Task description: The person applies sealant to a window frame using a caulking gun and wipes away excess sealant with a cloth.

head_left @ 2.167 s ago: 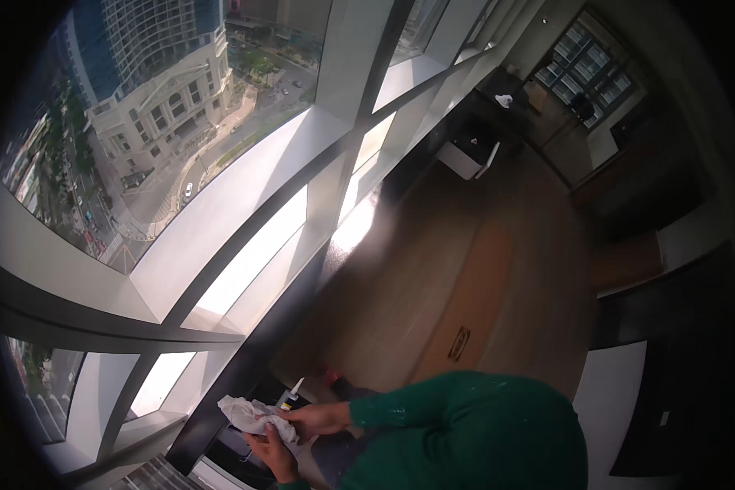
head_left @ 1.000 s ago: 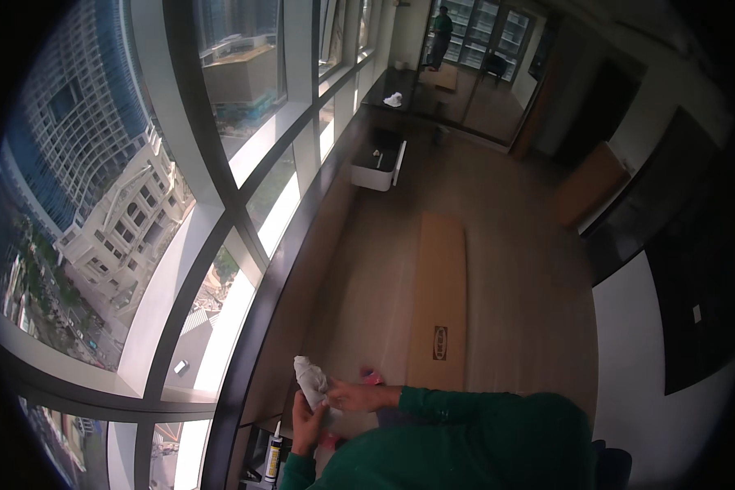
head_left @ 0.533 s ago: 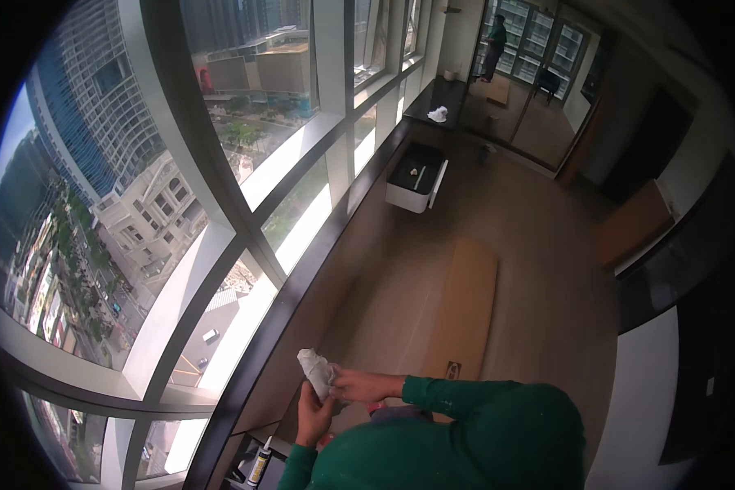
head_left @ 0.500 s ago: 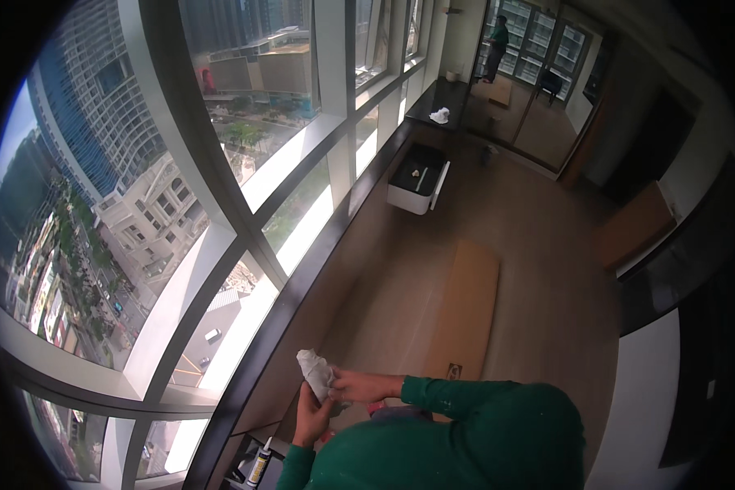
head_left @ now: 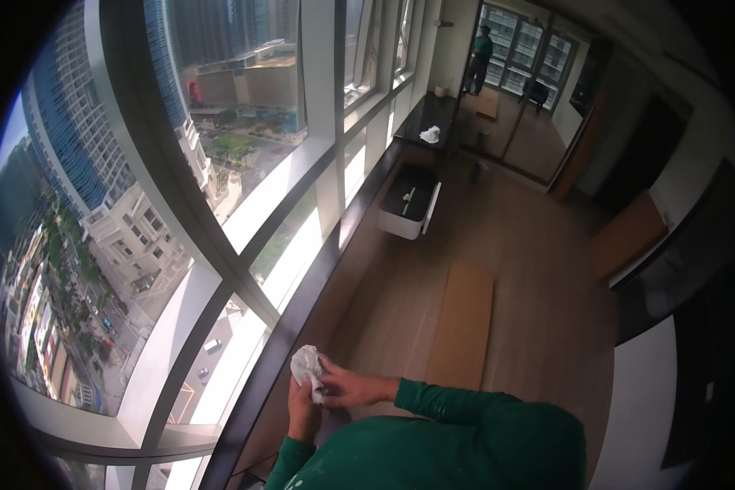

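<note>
Only mark we can pick out is a small white print on the green shirt (head_left: 465, 445), bottom edge of frame; cut off & too small to read. The white rag (head_left: 305, 365) (cloth or paper, can't tell from here) is lower ctr-left of frame, up in both hands. Long axis runs approx. up-down, its bulky end pointing to the top of frame, narrower end down btwn the palms. Soft, matte, bunched w/ folds. We see the L hand (head_left: 304, 406) w/ fingers curled round its lower part; R hand (head_left: 347, 387) pinches its right side, thumb & fingertips partly hidden. Around: flat, long brown cardboard box (head_left: 463, 327), ctr of frame, on wood-grain floor (head_left: 539, 318); white-sided, dark-topped drawer unit (head_left: 401, 224), rounded corner, upper ctr; smooth dark sill (head_left: 257, 384), lower left.
</note>
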